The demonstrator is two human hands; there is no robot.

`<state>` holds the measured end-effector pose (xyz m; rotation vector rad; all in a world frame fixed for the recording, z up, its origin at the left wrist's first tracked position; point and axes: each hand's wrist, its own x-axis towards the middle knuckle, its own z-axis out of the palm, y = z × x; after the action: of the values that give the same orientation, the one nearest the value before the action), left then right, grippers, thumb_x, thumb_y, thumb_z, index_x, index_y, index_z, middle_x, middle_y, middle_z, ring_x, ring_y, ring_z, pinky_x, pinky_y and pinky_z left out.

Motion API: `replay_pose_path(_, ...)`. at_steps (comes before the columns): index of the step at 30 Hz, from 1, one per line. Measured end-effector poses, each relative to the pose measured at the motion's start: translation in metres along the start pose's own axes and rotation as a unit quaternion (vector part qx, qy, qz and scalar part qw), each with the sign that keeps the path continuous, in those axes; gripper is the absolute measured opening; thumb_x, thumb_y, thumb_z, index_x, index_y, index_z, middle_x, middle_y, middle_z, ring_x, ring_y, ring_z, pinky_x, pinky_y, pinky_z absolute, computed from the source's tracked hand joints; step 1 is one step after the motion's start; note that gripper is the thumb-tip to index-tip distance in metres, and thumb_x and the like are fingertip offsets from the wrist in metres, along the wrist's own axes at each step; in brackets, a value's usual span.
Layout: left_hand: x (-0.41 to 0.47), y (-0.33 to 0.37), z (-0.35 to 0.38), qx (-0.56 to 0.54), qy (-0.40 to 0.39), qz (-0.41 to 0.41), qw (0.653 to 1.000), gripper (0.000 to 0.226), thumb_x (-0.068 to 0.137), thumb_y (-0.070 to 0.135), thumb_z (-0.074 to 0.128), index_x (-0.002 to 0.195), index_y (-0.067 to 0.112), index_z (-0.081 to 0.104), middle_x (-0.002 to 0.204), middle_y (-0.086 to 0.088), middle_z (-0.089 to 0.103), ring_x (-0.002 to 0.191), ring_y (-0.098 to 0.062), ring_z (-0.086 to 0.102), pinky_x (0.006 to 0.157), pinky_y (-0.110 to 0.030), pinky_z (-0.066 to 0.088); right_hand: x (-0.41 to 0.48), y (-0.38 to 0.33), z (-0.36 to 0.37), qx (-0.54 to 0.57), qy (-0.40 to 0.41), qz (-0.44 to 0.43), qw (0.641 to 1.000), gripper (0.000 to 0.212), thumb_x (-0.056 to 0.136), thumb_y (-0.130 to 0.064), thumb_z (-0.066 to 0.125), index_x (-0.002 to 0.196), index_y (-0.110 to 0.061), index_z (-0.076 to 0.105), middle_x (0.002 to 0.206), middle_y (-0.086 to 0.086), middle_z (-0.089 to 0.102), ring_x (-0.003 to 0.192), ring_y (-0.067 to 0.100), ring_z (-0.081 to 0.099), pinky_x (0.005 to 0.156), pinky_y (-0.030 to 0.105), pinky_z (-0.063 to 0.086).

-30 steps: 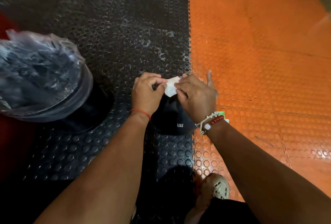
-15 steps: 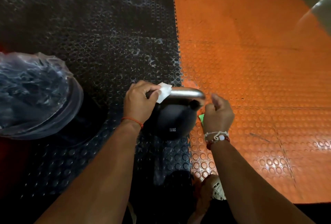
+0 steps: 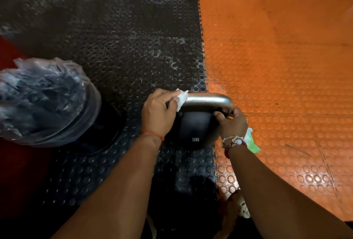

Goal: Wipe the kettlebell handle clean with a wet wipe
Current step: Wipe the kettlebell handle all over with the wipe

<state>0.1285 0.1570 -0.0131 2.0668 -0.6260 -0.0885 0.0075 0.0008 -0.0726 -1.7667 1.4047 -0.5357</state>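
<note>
A black kettlebell (image 3: 193,128) marked 12KG stands on the seam between the black and orange floor mats. Its steel handle (image 3: 208,99) arches across the top. My left hand (image 3: 159,112) holds a white wet wipe (image 3: 181,97) wrapped against the handle's left end. My right hand (image 3: 232,122) grips the handle's right leg, fingers curled around it. A green wipe packet (image 3: 252,142) shows just past my right wrist on the orange mat.
A bin lined with a clear plastic bag (image 3: 42,101) stands at the left on the black studded mat (image 3: 114,38). The orange studded mat (image 3: 286,66) fills the right. My foot in a pale sandal (image 3: 242,208) is below the kettlebell.
One second ago both hands held the wipe above the kettlebell. My left hand then brought it to the handle's left end, and my right hand has now closed on the handle's right leg.
</note>
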Motion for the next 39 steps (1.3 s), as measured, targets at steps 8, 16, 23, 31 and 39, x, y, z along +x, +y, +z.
replay_pose_path(8,-0.007,-0.001,0.007,0.0,0.04,0.005,0.999,0.02,0.08,0.013,0.063,0.094,0.02,0.076,0.096,0.003,0.069,0.088,-0.023,0.063,0.082,-0.037,0.052,0.006,-0.003,-0.001,-0.029,-0.017,0.001,0.999,0.026,0.07,-0.028,0.075,0.085,-0.012,0.062,0.08,0.005,0.065,0.074,0.026,0.059,0.065,0.032,0.046)
replay_pose_path(16,-0.015,0.0,0.008,-0.024,0.075,-0.027,0.997,0.021,0.078,0.005,0.061,0.09,0.016,0.075,0.093,0.003,0.071,0.087,-0.018,0.065,0.082,-0.034,0.053,0.008,-0.009,-0.005,-0.052,-0.037,0.0,0.998,0.026,0.072,-0.026,0.074,0.09,-0.011,0.063,0.085,0.008,0.066,0.075,0.025,0.056,0.066,0.029,0.042)
replay_pose_path(23,-0.019,0.006,0.013,-0.05,0.091,-0.045,0.994,0.022,0.079,0.003,0.061,0.089,0.016,0.075,0.094,0.008,0.071,0.089,-0.012,0.065,0.084,-0.025,0.051,0.013,-0.009,-0.007,-0.072,-0.049,0.0,0.996,0.029,0.07,-0.031,0.075,0.09,-0.011,0.068,0.083,0.01,0.068,0.079,0.03,0.062,0.069,0.034,0.05)
replay_pose_path(31,-0.001,-0.002,0.006,-0.104,0.002,-0.117,0.988,0.029,0.085,0.005,0.056,0.099,0.023,0.074,0.098,0.009,0.072,0.09,-0.007,0.065,0.084,-0.018,0.049,0.014,-0.012,-0.011,-0.09,-0.063,-0.006,0.994,0.027,0.072,-0.031,0.075,0.09,-0.012,0.067,0.077,0.003,0.061,0.075,0.024,0.057,0.064,0.026,0.038)
replay_pose_path(39,0.007,-0.001,0.004,-0.071,-0.022,-0.085,0.994,0.033,0.085,0.001,0.053,0.098,0.02,0.077,0.097,0.009,0.066,0.091,-0.003,0.059,0.088,-0.012,0.044,0.015,-0.013,-0.012,-0.103,-0.073,-0.012,0.992,0.028,0.072,-0.032,0.075,0.092,-0.013,0.069,0.083,0.007,0.068,0.078,0.025,0.061,0.066,0.028,0.044)
